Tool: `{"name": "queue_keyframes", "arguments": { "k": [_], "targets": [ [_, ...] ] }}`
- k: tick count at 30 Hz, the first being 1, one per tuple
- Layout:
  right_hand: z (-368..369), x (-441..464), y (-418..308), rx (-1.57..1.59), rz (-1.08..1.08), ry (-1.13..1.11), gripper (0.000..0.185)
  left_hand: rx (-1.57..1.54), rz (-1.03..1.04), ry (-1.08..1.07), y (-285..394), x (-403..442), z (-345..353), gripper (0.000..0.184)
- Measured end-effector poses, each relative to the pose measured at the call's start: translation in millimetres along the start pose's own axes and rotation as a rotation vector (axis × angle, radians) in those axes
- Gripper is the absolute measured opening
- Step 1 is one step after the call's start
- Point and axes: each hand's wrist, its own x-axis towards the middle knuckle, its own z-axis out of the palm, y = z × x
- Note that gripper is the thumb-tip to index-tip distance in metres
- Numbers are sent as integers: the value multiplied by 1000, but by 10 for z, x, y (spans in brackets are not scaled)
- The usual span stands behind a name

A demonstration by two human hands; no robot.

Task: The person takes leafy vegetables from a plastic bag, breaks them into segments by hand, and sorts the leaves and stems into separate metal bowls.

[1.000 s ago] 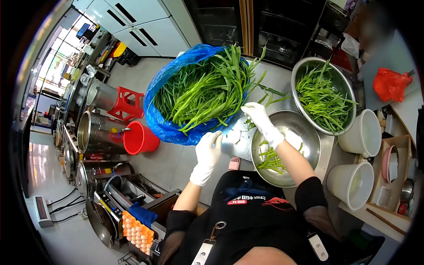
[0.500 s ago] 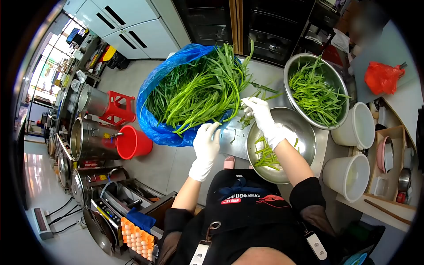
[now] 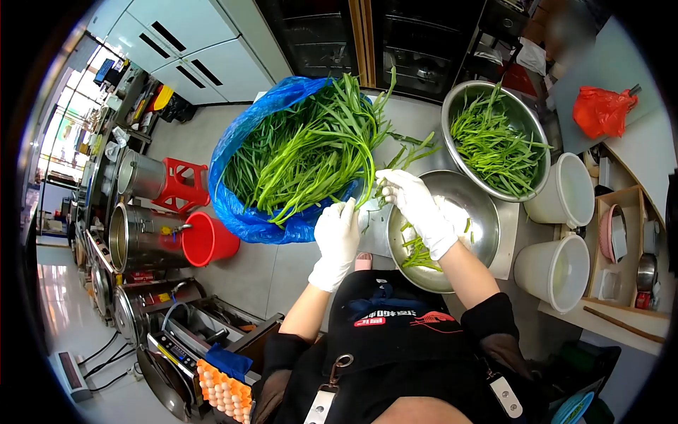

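A blue plastic bag (image 3: 226, 212), wide open, holds a heap of long-leaved greens that look like water spinach (image 3: 304, 166). At its near edge my gloved left hand (image 3: 337, 237) is closed, pinching the end of a stem that curves down from the heap. My gloved right hand (image 3: 415, 205) is over the left rim of a steel bowl (image 3: 480, 251), its fingers drawn together beside that stem; what they grip is hidden. Short cut stems (image 3: 421, 256) lie in this bowl. Behind it, a second steel bowl (image 3: 542, 152) is filled with leafy greens (image 3: 498, 145).
Loose sprigs (image 3: 413, 150) lie on the metal table (image 3: 508, 240) between bag and bowls. Two white buckets (image 3: 571, 189) (image 3: 554, 272) stand at the right. A red bucket (image 3: 212, 240) and a red stool (image 3: 182, 185) are on the left, beside steel pots (image 3: 148, 237).
The view has shifted slightly. My right hand has come a little lower and closer to the stem end at my left hand. The left hand keeps its pinch.
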Motion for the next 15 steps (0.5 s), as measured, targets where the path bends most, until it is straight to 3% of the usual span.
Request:
{"name": "queue_keyframes", "arguments": {
  "k": [4, 6, 8, 10, 12, 13, 15],
  "targets": [
    [-75, -122, -33, -73, -110, 186, 26, 23, 58, -45, -135, -94, -147, 32],
    [-247, 41, 64, -405, -554, 475, 26, 47, 91, -75, -225, -133, -259, 33],
    [-63, -174, -205, -699, -925, 499, 22, 48, 122, -79, -282, -155, -358, 35],
    [40, -238, -372, -1023, -1165, 255, 12, 65, 159, -85, -318, -178, -449, 35],
    [174, -300, -375, -1210, -1097, -34, 13, 88, 210, -69, -335, -200, -495, 39],
    [159, -230, -361, -1431, -1183, -143, 19, 98, 227, -66, -321, -200, -528, 40],
    [163, -179, -294, -1626, -1205, -246, 24, 102, 265, -51, -311, -181, -589, 41]
  ]
}}
